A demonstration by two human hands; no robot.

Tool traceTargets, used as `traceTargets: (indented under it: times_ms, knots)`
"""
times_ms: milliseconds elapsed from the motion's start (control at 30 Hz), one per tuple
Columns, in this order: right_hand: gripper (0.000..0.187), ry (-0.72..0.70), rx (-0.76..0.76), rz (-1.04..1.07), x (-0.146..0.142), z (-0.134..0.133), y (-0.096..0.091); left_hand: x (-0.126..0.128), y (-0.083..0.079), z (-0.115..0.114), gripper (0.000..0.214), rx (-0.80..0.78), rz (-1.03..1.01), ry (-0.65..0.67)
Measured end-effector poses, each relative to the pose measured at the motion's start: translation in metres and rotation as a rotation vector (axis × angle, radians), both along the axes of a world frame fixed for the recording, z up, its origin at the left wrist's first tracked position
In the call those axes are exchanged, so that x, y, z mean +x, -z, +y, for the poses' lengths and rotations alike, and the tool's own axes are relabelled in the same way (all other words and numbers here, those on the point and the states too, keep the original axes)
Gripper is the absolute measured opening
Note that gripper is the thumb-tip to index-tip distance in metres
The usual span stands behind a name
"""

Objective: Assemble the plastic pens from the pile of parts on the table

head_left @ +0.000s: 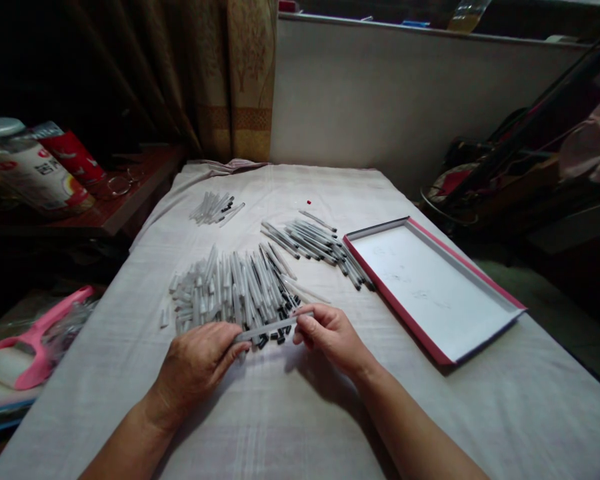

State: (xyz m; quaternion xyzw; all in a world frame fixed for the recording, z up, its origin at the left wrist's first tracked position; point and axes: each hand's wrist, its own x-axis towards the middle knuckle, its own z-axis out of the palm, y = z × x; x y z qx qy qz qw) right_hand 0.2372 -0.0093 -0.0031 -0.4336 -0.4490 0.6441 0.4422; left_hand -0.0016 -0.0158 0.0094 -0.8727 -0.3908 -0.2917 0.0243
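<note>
A pale, translucent pen [271,327] spans the gap between my hands, lying nearly level. My left hand [197,353] grips its left end between thumb and fingers. The other end is pinched by the fingertips of my right hand [333,335]. Just beyond them spreads a large heap of clear pen parts [225,287], with small black pieces [280,333] at its near right edge. Farther off to the right lies a pile of assembled-looking pens with dark ends [310,240]. A smaller group of clear pen pieces [213,208] rests at the far left.
A shallow red-edged box lid [400,307], white inside, lies at the right. A tiny red piece [309,202] sits near the far edge of the cloth-covered surface [260,413]. At left are a plastic jar [35,173] on a wooden table and a pink-handled roller [40,340].
</note>
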Motion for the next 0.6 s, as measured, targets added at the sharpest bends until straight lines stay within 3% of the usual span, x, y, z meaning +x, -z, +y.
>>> traceTargets:
  times_ms: [67,133,233,300,367,433,533,600]
  knots:
    - [0.041,-0.033,0.025,0.01,0.005,0.0,-0.002,-0.002,-0.003,0.0,0.04,-0.054,0.021,0.027]
    - [0.039,-0.008,0.058,0.007,0.016,0.002,-0.004,-0.008,-0.005,0.002,0.047,-0.211,-0.038,0.041]
    - [0.035,0.312,0.153,-0.007,0.038,0.011,-0.005,-0.022,-0.008,0.005,0.056,-0.546,-0.299,-0.035]
    - [0.031,0.476,0.213,-0.073,0.047,0.016,-0.004,-0.029,-0.009,0.007,0.056,-0.641,-0.445,-0.141]
    - [0.027,0.479,0.3,-0.228,0.046,0.018,0.0,-0.029,-0.007,0.008,0.051,-0.555,-0.45,-0.228]
    - [0.021,0.426,0.44,-0.434,0.037,0.016,0.005,-0.026,-0.004,0.009,0.04,-0.355,-0.367,-0.285]
    - [0.02,0.356,0.66,-0.711,0.02,0.01,0.012,-0.023,0.002,0.011,0.028,-0.069,-0.195,-0.276]
    - [0.023,0.332,0.751,-0.861,0.013,0.006,0.016,-0.023,0.006,0.013,0.024,0.039,-0.106,-0.256]
